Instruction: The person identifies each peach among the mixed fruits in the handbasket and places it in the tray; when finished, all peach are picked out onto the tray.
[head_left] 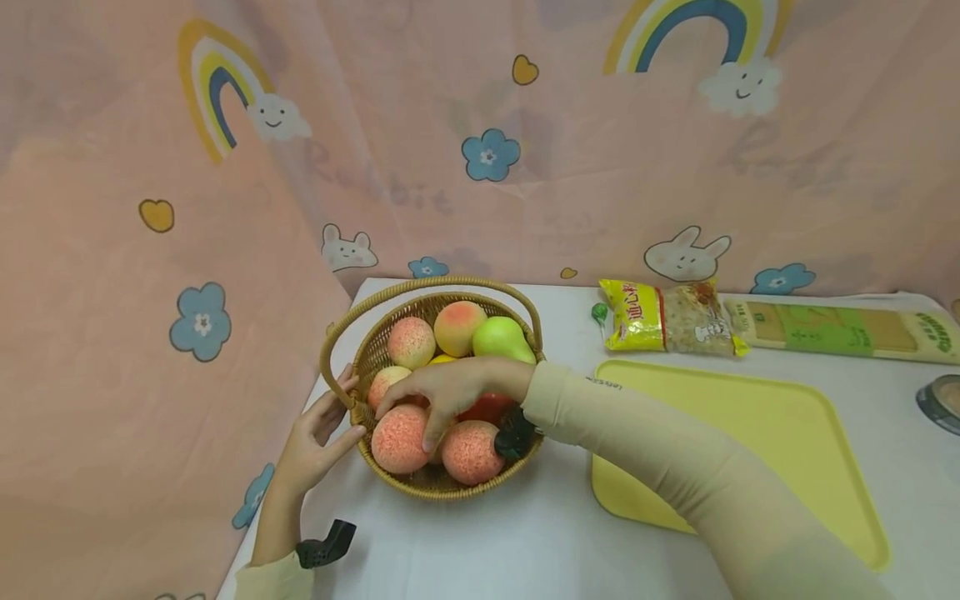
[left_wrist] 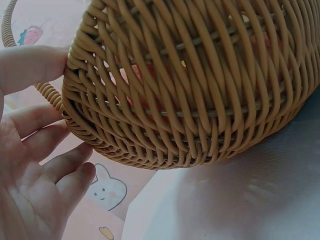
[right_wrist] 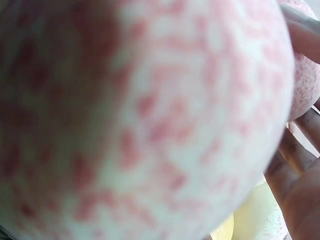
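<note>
A woven wicker basket point(head_left: 438, 493) with an arched handle point(head_left: 420, 285) holds several fruits. At its left side, the left hand point(head_left: 311, 442) holds the rim near the handle's base, thumb apart from the fingers; the left wrist view shows the fingertips against the weave point(left_wrist: 175, 100). Inside the basket, the right hand point(head_left: 453, 387) grips a speckled pink peach point(head_left: 400, 439) between thumb and fingers. Another speckled peach point(head_left: 472, 452) lies under the right wrist and fills much of the right wrist view. Paler peaches point(head_left: 411, 342) and a green pear point(head_left: 502, 337) lie toward the back. The forearm partly hides a red fruit point(head_left: 489, 407).
Right of the basket lies a yellow tray point(head_left: 787, 450), partly under the right sleeve. Behind it are a yellow food bag point(head_left: 667, 317), a green-wrapped lollipop point(head_left: 599, 313) and a long flat package point(head_left: 847, 329). A round dark-sided container point(head_left: 941, 402) sits at the far right. A pink cloth point(head_left: 420, 217) hangs behind.
</note>
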